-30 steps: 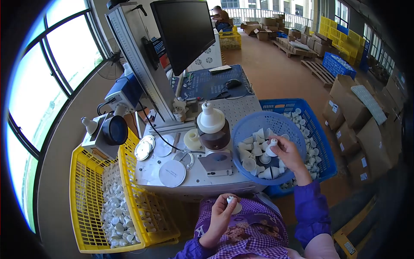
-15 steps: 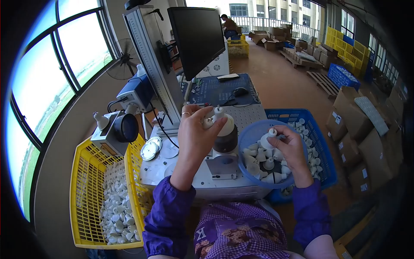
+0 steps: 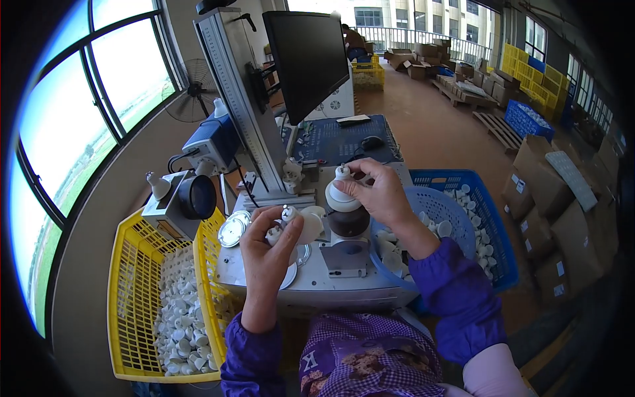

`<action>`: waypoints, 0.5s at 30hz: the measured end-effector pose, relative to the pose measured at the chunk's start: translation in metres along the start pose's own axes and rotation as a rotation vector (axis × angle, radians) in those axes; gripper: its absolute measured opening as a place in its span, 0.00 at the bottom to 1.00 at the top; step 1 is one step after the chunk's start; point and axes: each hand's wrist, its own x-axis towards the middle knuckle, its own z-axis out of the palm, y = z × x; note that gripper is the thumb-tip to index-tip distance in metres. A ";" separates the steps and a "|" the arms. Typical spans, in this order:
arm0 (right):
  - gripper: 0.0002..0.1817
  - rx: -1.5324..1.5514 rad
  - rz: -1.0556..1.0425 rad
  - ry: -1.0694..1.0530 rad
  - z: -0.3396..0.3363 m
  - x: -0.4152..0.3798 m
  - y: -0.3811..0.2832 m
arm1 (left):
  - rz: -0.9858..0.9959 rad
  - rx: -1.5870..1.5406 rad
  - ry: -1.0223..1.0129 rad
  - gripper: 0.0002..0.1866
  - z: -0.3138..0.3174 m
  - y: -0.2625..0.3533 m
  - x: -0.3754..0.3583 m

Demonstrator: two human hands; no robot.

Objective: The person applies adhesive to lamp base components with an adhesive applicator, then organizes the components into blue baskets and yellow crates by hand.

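Note:
My left hand (image 3: 263, 255) pinches two white plastic bulb housings (image 3: 289, 215), caps upward, left of the round fixture. With thumb and fingers, my right hand (image 3: 380, 195) grips another white bulb housing (image 3: 341, 180) at the top of the fixture's dark cylinder (image 3: 349, 221). It stands upright over a pale ring there, cap upward. Below my right forearm, a light-blue round basket (image 3: 433, 197) holds several more housings (image 3: 391, 259); the forearm hides part of them.
A yellow crate (image 3: 118, 311) full of white housings stands at left, a blue crate (image 3: 506, 264) at right. The marking machine's lens (image 3: 197, 196), column (image 3: 241, 106) and monitor (image 3: 307, 63) rise behind the bench. Metal discs (image 3: 233, 229) lie on the bench. A person (image 3: 355, 43) sits far back.
My right hand has moved left from the basket to the fixture with a bulb housing. My left hand has drawn back from the fixture, down and left, holding two housings.

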 end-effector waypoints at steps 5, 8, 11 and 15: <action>0.18 -0.278 -0.115 0.018 -0.002 0.000 0.000 | -0.119 -0.084 -0.007 0.12 -0.004 -0.013 -0.015; 0.18 -0.295 -0.110 -0.015 -0.005 0.002 -0.002 | -0.081 -0.072 -0.034 0.13 -0.003 -0.022 -0.021; 0.17 -0.317 -0.109 -0.016 -0.004 0.003 -0.003 | -0.098 -0.072 -0.080 0.13 -0.002 -0.024 -0.028; 0.17 -0.312 -0.141 0.005 -0.004 0.003 0.001 | -0.096 -0.059 -0.094 0.13 -0.001 -0.029 -0.033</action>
